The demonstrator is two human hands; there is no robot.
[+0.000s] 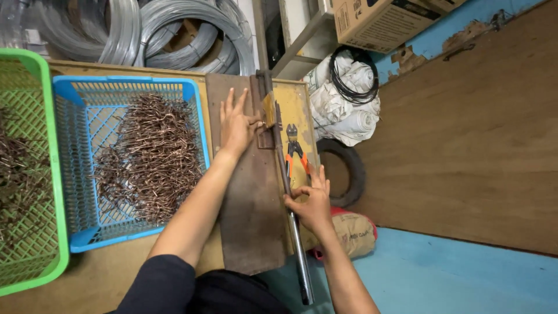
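My left hand (236, 123) lies flat on a dark metal plate (250, 215), fingers spread, its thumb pressing against a small brass-coloured piece (268, 109) at a hinged bending jig (264, 125). My right hand (313, 204) is closed around the long steel lever bar (296, 244) that runs from the jig toward me along the plate's right side. Orange-handled pliers (295, 152) lie on the yellow bench top just beyond my right hand.
A blue basket (75, 174) of bent copper-coloured wire pieces stands left of the plate, a green basket (40, 174) further left. Steel wire coils (174, 35) lean at the back. White sacks with black cable (349, 93), a tyre (351, 168) and a cardboard box (383, 23) sit right.
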